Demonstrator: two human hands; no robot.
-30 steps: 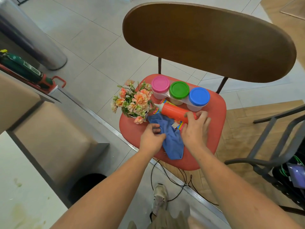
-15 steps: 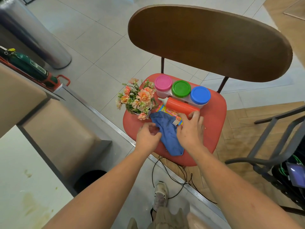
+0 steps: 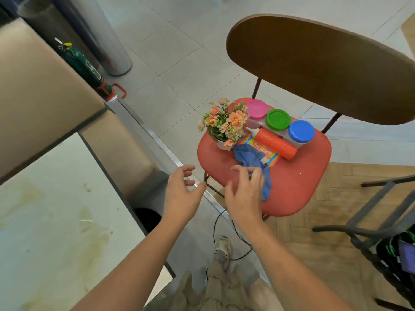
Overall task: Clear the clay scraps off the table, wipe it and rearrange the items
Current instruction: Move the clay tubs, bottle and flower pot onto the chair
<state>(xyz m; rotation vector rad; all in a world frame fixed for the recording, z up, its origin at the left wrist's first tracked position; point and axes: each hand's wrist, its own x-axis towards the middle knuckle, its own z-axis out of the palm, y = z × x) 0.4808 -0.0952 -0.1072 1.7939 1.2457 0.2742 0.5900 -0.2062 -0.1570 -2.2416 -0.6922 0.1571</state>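
A red chair seat carries a blue cloth, an orange squeeze bottle lying on a colourful packet, a small pot of artificial flowers, and three clay tubs with pink, green and blue lids. My right hand hovers over the seat's front left with loosely spread fingers, its fingertips at the cloth's lower end. My left hand hangs open left of the seat, holding nothing. The white table at lower left shows yellowish smears and small scraps.
The chair's brown backrest rises behind the seat. A beige bench and a metal floor rail lie between table and chair. A green extinguisher and steel column stand at upper left. Another dark chair frame stands right. Cables cross the floor.
Both hands have drawn back from the blue cloth and bottle toward me and to the left, with fingers now spread. The view has swung left, bringing the table into sight.
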